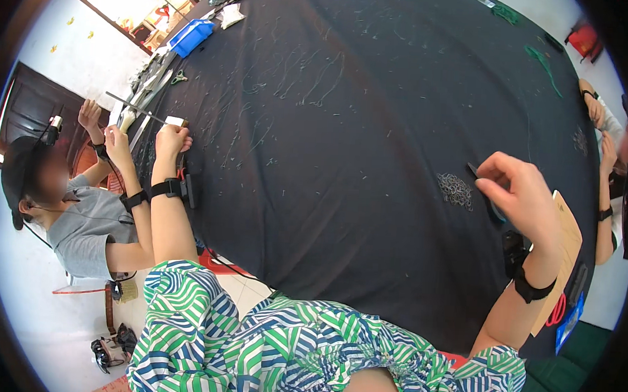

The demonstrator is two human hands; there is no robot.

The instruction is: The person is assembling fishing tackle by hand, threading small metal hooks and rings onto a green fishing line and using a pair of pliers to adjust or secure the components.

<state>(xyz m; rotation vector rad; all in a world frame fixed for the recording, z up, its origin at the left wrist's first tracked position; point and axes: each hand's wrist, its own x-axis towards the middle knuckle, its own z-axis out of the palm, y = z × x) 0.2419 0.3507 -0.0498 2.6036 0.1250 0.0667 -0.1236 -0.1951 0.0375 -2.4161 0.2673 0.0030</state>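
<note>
At the left edge of the table, my left hand point(172, 139) is closed, with a thin dark rod point(137, 108) sticking out from it toward the upper left. A small white and tan block point(177, 121) shows just beyond its knuckles; whether I touch it is unclear. On the right, my right hand point(516, 189) has its thumb and fingers curled together at a slim dark tool point(472, 169). Much of that tool is hidden behind the hand, so its kind cannot be made out. Just left of it lies a pile of small metal rings or links point(455, 191).
Black cloth point(343, 169) covers the table, with loose dark threads point(312, 77) strewn over it. A blue bin point(192, 38) and green-handled scissors point(180, 77) are far left. Green cord point(542, 66) lies far right. Co-workers point(92, 211) sit at left and right. Tan cardboard point(562, 256) stands by my right forearm.
</note>
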